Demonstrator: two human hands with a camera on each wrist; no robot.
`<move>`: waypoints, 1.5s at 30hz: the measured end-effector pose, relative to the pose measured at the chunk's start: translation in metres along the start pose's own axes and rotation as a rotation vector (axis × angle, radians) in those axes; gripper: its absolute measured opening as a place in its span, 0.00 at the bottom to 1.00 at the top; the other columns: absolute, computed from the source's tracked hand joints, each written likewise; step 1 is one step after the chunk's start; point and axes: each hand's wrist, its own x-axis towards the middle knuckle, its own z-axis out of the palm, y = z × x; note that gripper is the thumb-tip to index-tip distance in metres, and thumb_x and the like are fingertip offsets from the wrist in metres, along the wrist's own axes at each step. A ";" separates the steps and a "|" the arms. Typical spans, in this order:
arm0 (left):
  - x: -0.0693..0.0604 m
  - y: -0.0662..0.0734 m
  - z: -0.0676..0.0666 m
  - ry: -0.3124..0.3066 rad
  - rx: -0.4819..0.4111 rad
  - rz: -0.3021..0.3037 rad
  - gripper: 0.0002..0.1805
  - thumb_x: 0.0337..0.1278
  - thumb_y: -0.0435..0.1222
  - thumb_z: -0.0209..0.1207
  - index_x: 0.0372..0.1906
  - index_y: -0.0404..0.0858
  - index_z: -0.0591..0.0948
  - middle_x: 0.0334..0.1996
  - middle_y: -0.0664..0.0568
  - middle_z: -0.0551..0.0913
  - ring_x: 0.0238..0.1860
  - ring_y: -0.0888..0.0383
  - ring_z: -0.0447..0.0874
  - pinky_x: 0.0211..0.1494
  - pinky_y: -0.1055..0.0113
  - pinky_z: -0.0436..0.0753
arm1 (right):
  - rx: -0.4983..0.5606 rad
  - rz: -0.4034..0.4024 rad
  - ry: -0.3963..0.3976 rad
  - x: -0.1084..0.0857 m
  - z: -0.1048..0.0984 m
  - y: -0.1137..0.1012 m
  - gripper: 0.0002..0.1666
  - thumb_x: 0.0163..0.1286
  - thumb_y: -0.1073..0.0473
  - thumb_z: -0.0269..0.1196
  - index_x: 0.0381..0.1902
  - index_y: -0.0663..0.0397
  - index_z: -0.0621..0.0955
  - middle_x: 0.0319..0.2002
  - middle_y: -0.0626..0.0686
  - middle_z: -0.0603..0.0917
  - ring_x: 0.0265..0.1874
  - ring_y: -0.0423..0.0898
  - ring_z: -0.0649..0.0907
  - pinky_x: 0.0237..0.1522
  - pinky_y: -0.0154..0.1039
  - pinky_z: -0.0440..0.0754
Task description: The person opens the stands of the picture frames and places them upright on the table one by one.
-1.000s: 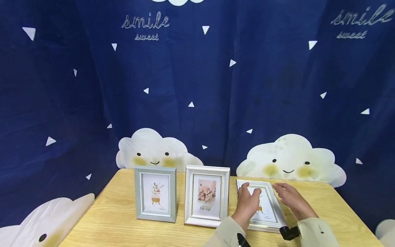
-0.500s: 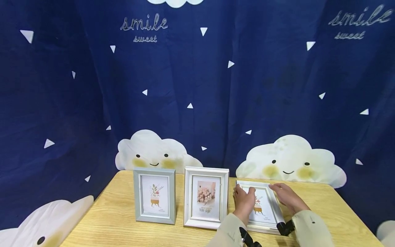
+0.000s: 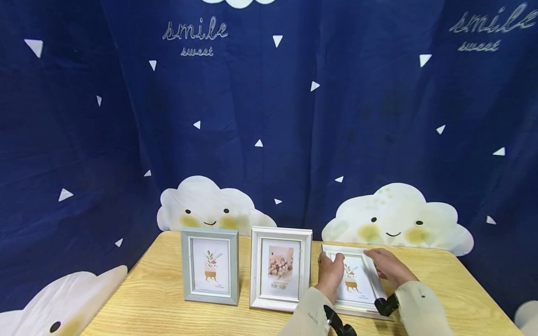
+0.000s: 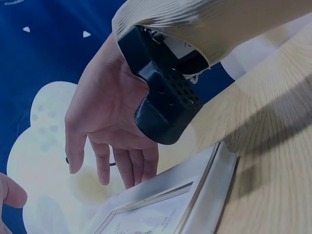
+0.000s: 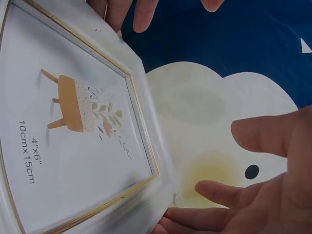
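A white picture frame (image 3: 357, 308) with a plant picture lies face up on the table. My left hand (image 3: 329, 277) is at its left edge, thumb raised and apart from the fingers. At the right edge is my right hand (image 3: 393, 268), palm turned inward. In the right wrist view, fingertips of the right hand (image 5: 265, 180) meet the corner of the frame (image 5: 151, 105), with the thumb away from it; fingers of the left hand (image 5: 142, 14) show beyond the opposite side. The left wrist view shows the right hand (image 4: 109, 107) with relaxed fingers behind the frame (image 4: 207, 197).
A grey-green frame (image 3: 195, 298) and a white frame with a flower picture (image 3: 277, 304) stand upright to the left on the wooden table (image 3: 147, 298). Behind the table hangs a dark blue curtain (image 3: 235, 102) with clouds and triangles.
Both hands have come down to the sides of the lying frame, the left moving slightly left. The right hand has also shifted a little left. The frames on the table look unmoved.
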 end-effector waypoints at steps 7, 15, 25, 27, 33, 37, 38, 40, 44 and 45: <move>-0.005 0.000 -0.001 -0.016 -0.033 0.001 0.41 0.56 0.43 0.55 0.71 0.27 0.57 0.68 0.29 0.60 0.69 0.34 0.56 0.69 0.42 0.55 | -0.012 0.002 0.018 0.001 -0.004 0.005 0.45 0.75 0.41 0.47 0.68 0.77 0.53 0.50 0.73 0.69 0.47 0.60 0.74 0.41 0.43 0.76; -0.007 0.001 -0.004 0.018 0.011 0.060 0.37 0.55 0.42 0.56 0.68 0.29 0.64 0.62 0.33 0.68 0.64 0.36 0.64 0.66 0.42 0.62 | -0.020 0.014 0.042 -0.004 -0.006 0.004 0.50 0.72 0.36 0.48 0.70 0.74 0.52 0.63 0.79 0.62 0.60 0.69 0.70 0.52 0.52 0.77; -0.014 0.009 -0.010 0.033 0.143 0.184 0.33 0.51 0.42 0.56 0.64 0.33 0.68 0.55 0.37 0.71 0.56 0.38 0.72 0.60 0.44 0.68 | 0.034 -0.015 0.078 -0.025 -0.011 -0.006 0.53 0.72 0.33 0.45 0.72 0.72 0.48 0.64 0.78 0.61 0.63 0.69 0.66 0.60 0.57 0.71; -0.015 0.012 -0.012 0.026 0.166 0.228 0.33 0.52 0.41 0.57 0.65 0.33 0.68 0.55 0.38 0.71 0.55 0.40 0.72 0.59 0.45 0.69 | 0.032 -0.046 0.104 -0.025 -0.013 -0.004 0.52 0.72 0.34 0.46 0.72 0.72 0.48 0.63 0.78 0.62 0.62 0.69 0.68 0.58 0.57 0.72; -0.024 0.020 -0.019 0.002 0.218 0.300 0.34 0.53 0.42 0.58 0.66 0.35 0.66 0.56 0.40 0.69 0.55 0.42 0.73 0.59 0.46 0.70 | 0.056 -0.107 0.131 -0.042 -0.017 -0.014 0.51 0.72 0.34 0.46 0.73 0.69 0.47 0.64 0.76 0.61 0.62 0.69 0.68 0.58 0.57 0.73; -0.031 0.025 -0.021 -0.014 0.235 0.325 0.35 0.53 0.42 0.58 0.67 0.36 0.66 0.56 0.41 0.68 0.54 0.44 0.73 0.59 0.48 0.71 | 0.069 -0.131 0.129 -0.057 -0.018 -0.021 0.49 0.74 0.37 0.45 0.74 0.69 0.46 0.66 0.75 0.61 0.63 0.69 0.67 0.59 0.57 0.71; -0.033 0.026 -0.022 -0.015 0.241 0.336 0.35 0.53 0.42 0.58 0.66 0.36 0.66 0.55 0.41 0.68 0.53 0.44 0.74 0.58 0.48 0.71 | 0.067 -0.140 0.130 -0.059 -0.019 -0.023 0.49 0.74 0.37 0.45 0.74 0.69 0.47 0.66 0.74 0.61 0.63 0.68 0.67 0.60 0.58 0.71; -0.036 0.029 -0.023 -0.018 0.246 0.354 0.34 0.52 0.41 0.59 0.66 0.36 0.66 0.54 0.42 0.68 0.52 0.45 0.74 0.57 0.48 0.72 | 0.054 -0.155 0.142 -0.064 -0.019 -0.026 0.48 0.74 0.37 0.45 0.73 0.69 0.48 0.65 0.74 0.61 0.63 0.67 0.67 0.60 0.58 0.70; -0.042 0.035 -0.028 -0.034 0.256 0.382 0.34 0.52 0.41 0.58 0.65 0.36 0.66 0.55 0.41 0.69 0.51 0.45 0.75 0.57 0.50 0.72 | -0.006 -0.172 0.172 -0.074 -0.021 -0.030 0.48 0.74 0.36 0.46 0.73 0.68 0.49 0.66 0.74 0.61 0.63 0.67 0.66 0.59 0.60 0.69; -0.044 0.037 -0.029 -0.040 0.257 0.387 0.33 0.52 0.41 0.58 0.65 0.36 0.66 0.55 0.41 0.69 0.51 0.45 0.75 0.57 0.50 0.72 | -0.024 -0.172 0.179 -0.077 -0.022 -0.031 0.48 0.73 0.36 0.46 0.73 0.68 0.49 0.65 0.75 0.61 0.63 0.68 0.66 0.58 0.61 0.68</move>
